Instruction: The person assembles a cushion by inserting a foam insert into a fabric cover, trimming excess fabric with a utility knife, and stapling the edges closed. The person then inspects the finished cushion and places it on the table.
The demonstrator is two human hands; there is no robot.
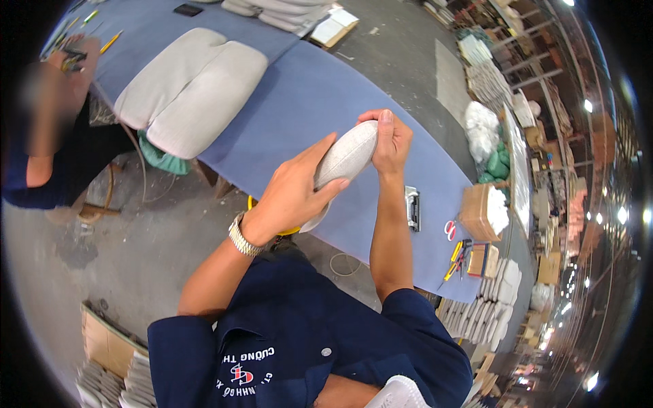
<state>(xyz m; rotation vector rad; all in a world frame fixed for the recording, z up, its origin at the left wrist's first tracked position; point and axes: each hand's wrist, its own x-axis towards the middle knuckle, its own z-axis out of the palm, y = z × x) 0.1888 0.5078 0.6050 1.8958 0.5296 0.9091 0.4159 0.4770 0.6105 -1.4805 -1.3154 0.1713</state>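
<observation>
A light grey fabric-covered cushion is held up on edge over the blue table, its seam running along the narrow side. My left hand grips its near lower end, thumb on one face and fingers on the other. At the far upper end, my right hand is closed around the cushion, with the thumb on top. The cushion hides part of the fingers of both hands. A black-and-silver tool lies on the table beside my right forearm.
Larger grey cushions lie on the blue table to the left, near a seated co-worker. On the right are red-handled scissors, a yellow cutter and a carton of white material. Stacked grey pads stand beyond.
</observation>
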